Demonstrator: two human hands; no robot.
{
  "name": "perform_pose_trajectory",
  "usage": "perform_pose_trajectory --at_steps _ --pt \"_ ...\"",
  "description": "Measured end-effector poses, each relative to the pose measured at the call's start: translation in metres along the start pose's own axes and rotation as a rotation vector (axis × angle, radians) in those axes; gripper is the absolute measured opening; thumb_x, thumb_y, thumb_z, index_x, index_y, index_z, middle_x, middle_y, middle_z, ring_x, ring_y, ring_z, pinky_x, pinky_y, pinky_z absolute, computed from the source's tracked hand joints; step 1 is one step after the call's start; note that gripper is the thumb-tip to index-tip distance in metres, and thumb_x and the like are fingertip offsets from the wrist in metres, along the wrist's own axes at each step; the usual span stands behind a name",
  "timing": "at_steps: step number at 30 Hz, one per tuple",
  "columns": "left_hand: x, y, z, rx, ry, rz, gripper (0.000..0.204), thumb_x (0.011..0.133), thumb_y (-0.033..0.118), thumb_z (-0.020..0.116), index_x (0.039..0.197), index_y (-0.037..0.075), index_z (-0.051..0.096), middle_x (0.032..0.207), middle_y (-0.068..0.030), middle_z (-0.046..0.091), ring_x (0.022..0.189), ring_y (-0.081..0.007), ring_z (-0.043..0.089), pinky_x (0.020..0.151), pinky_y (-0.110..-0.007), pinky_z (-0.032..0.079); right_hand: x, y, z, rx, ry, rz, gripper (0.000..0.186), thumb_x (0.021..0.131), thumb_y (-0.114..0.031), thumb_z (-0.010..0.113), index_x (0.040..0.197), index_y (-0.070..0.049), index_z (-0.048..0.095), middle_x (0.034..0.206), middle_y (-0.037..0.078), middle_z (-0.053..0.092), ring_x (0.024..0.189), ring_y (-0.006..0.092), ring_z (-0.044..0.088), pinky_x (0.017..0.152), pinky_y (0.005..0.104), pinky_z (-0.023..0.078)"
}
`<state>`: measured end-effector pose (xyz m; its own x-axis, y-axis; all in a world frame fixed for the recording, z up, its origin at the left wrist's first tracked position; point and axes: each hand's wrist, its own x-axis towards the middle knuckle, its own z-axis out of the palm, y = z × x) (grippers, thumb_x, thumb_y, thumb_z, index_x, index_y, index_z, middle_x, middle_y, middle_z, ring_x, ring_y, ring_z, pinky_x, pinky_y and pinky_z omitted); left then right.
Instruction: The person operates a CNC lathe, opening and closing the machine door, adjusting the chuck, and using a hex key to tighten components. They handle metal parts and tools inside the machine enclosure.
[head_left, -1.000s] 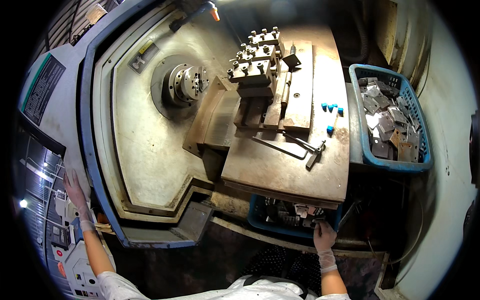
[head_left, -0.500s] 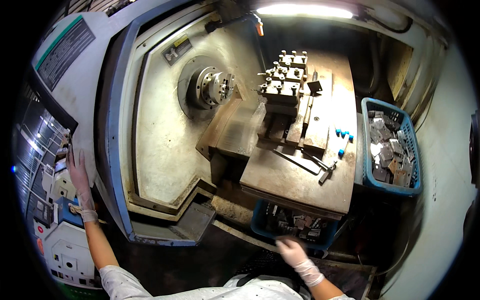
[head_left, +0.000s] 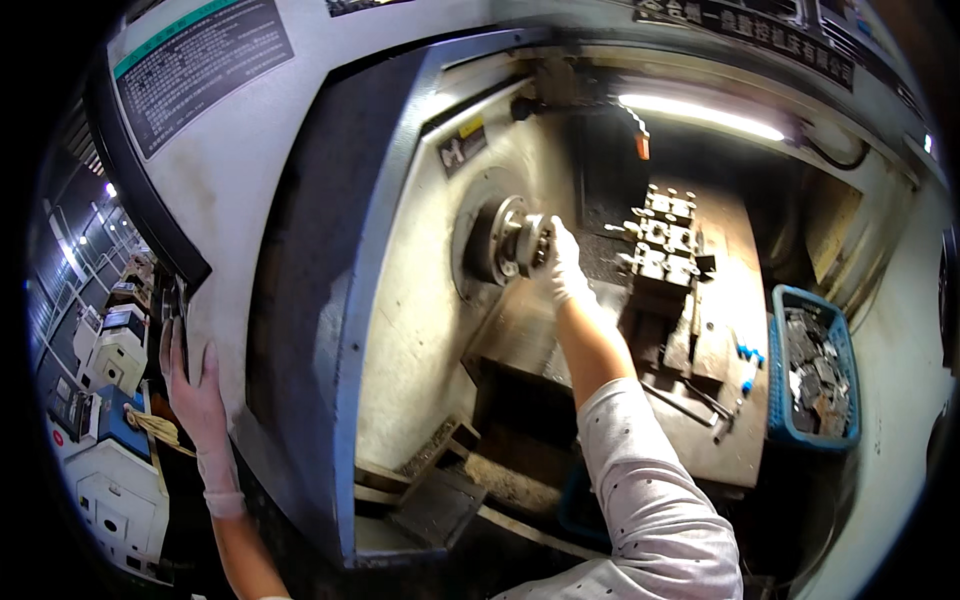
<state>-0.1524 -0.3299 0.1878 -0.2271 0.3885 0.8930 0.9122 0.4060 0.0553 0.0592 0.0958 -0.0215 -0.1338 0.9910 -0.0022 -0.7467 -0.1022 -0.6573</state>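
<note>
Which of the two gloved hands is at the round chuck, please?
The right hand, at the chuck; the left hand is away from it, beside the pale outer panel.

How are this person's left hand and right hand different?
The left hand is by the pale machine cover; the right hand is at the round chuck. The left hand is lower in the picture; the right hand is higher. Both wear thin, pale gloves.

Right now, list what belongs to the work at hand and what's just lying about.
Likely in use:
gloved right hand at the round steel chuck
blue plastic basket of flat metal plates

Likely lying about:
long dark metal rod
small bright-blue pieces
</note>
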Motion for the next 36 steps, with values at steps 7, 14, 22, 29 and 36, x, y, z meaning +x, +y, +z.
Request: perform_pose_trajectory --at_steps 7,14,22,29,36 --pt "-0.002 -0.001 0.005 -0.036 -0.048 -0.056 0.036 0.075 0.016 0.044 0.107 -0.001 0.038 0.109 -0.0136 0.039 0.101 -0.0235 0.036 0.086 -0.028 0.025 -0.001 -0.02 -0.01 -0.112 -0.069 -0.1 0.023 0.068 -0.027 0.056 0.075 -0.005 0.055 0.071 0.002 0.054 0.065 0.0112 0.048 0.062 0.0243 0.039" --pt "-0.001 -0.005 0.002 -0.022 -0.062 -0.055 0.037 0.076 0.016 0.043 0.107 -0.002 0.038 0.11 -0.0139 0.039 0.101 -0.0242 0.036 0.086 -0.028 0.025 -0.009 -0.014 -0.006 -0.249 0.181 0.014 0.023 0.068 -0.026 0.048 0.074 -0.005 0.055 0.068 0.006 0.054 0.057 0.0149 0.05 0.051 0.0291 0.042" --pt "0.0 -0.014 0.007 0.012 -0.059 -0.041 0.038 0.077 0.02 0.043 0.107 -0.002 0.037 0.111 -0.0132 0.038 0.102 -0.0229 0.035 0.086 -0.027 0.025 -0.053 0.011 0.007 0.303 0.144 0.358 0.028 0.068 -0.031 0.032 0.077 -0.011 0.05 0.067 0.006 0.052 0.052 0.0202 0.049 0.041 0.0267 0.039" --pt "-0.002 -0.005 0.017 -0.153 -0.072 -0.027 0.038 0.075 0.02 0.045 0.107 0.0 0.038 0.112 -0.0122 0.037 0.103 -0.0238 0.035 0.086 -0.028 0.026 -0.057 0.011 0.014 0.474 0.532 0.475 0.029 0.068 -0.033 0.034 0.081 -0.012 0.048 0.066 0.004 0.052 0.048 0.0176 0.05 0.032 0.0217 0.034" --pt "-0.001 -0.008 0.005 -0.079 -0.07 -0.012 0.041 0.077 0.024 0.042 0.108 -0.001 0.035 0.111 -0.0127 0.037 0.103 -0.0223 0.034 0.086 -0.027 0.024 -0.057 0.018 0.013 0.252 0.322 0.394 0.034 0.072 -0.034 0.027 0.074 -0.008 0.049 0.055 0.006 0.05 0.043 0.0173 0.047 0.034 0.0252 0.037"
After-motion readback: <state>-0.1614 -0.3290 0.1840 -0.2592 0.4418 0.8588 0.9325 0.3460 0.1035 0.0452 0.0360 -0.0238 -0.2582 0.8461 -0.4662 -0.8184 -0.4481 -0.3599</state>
